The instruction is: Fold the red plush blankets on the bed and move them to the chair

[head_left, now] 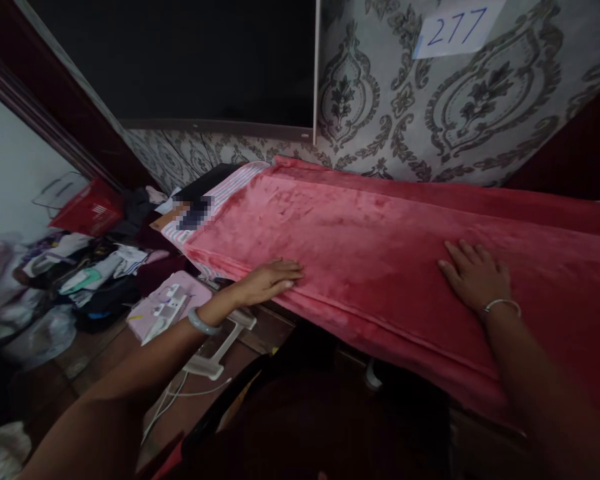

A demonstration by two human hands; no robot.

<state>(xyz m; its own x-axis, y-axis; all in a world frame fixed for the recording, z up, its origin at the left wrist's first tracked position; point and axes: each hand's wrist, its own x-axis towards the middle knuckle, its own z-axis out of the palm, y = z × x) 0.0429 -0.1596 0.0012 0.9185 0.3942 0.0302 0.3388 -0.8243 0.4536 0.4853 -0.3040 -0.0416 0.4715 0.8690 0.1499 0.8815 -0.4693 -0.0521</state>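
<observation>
A red plush blanket (370, 260) lies folded in a long strip across a raised surface. My left hand (270, 281) rests on its near edge, fingers stretched out, with a pale bangle on the wrist. Farther right, my right hand (477, 275) lies flat on top of the blanket, fingers a little spread, with a thin silver bracelet at the wrist. Neither hand grips anything. Under the blanket's left end shows a striped cloth (243, 179), partly covered. What supports the blanket is mostly hidden.
A large dark screen (190, 67) hangs on the patterned wall behind. At left are a heap of clothes (100, 270), a red bag (90, 207) and a pink box (195, 287) with a power strip (170, 307). A white cable (167, 400) trails over the floor.
</observation>
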